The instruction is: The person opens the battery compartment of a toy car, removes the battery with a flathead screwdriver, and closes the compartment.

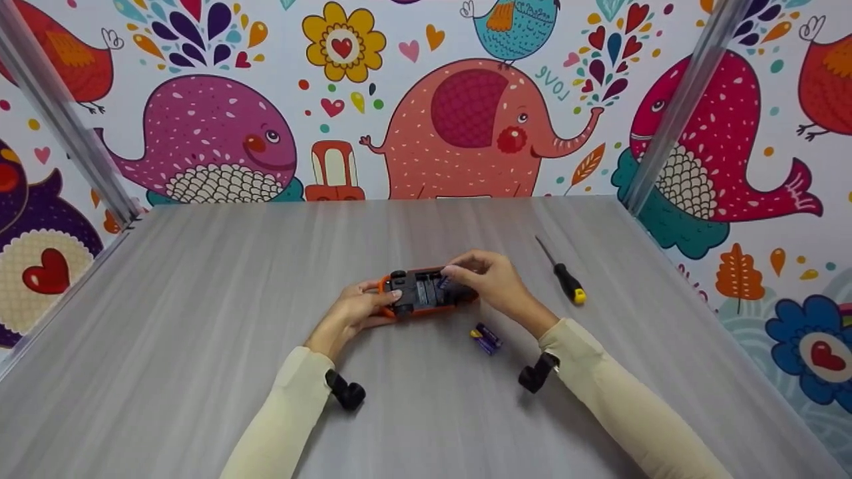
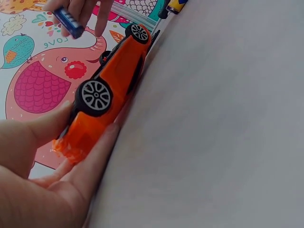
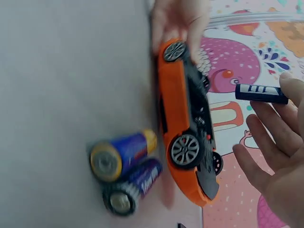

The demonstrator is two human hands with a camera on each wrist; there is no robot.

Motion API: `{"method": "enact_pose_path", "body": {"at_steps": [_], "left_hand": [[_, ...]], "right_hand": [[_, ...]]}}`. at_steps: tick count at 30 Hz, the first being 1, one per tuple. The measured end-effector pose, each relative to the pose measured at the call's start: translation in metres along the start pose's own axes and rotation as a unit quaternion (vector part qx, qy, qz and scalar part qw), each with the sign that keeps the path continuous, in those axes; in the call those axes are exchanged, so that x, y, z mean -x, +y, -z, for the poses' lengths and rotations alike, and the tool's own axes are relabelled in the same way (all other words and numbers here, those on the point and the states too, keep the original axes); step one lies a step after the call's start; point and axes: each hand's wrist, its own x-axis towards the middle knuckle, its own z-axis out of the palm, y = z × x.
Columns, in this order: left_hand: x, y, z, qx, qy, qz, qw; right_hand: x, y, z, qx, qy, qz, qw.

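while my left hand (image 1: pixel 356 311) grips one end of the upturned orange toy car (image 1: pixel 426 293) mid-table, my right hand (image 1: pixel 489 279) pinches a blue battery (image 3: pixel 261 93) just above its underside — two more batteries (image 1: pixel 487 337) lie near, screwdriver (image 1: pixel 564 274) further right.

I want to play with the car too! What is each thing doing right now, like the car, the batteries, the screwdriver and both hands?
Toy car: upside down on the table, underside up.
Left hand: grips the car's end.
Right hand: pinches one battery above the car.
Two spare batteries: lying side by side on the table.
Screwdriver: lying flat, untouched.
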Motion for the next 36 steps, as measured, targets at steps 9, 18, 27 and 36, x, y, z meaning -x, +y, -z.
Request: {"method": "enact_pose_path", "body": {"at_steps": [9, 18, 27, 36], "left_hand": [[-0.001, -0.001, -0.001, -0.003, 0.006, -0.002, 1.0000], [-0.001, 0.001, 0.000, -0.005, 0.005, 0.005, 1.0000], [-0.001, 0.001, 0.001, -0.006, 0.009, 0.006, 0.9999], [-0.001, -0.001, 0.001, 0.004, 0.001, -0.006, 1.0000]], "right_hand": [[0.010, 0.005, 0.012, -0.099, 0.020, -0.027, 0.995], [0.022, 0.016, 0.024, -0.071, 0.025, -0.056, 0.996], [0.023, 0.025, 0.030, -0.014, -0.013, -0.084, 0.996], [0.025, 0.032, 0.047, 0.056, -0.089, -0.100, 0.989]]}}
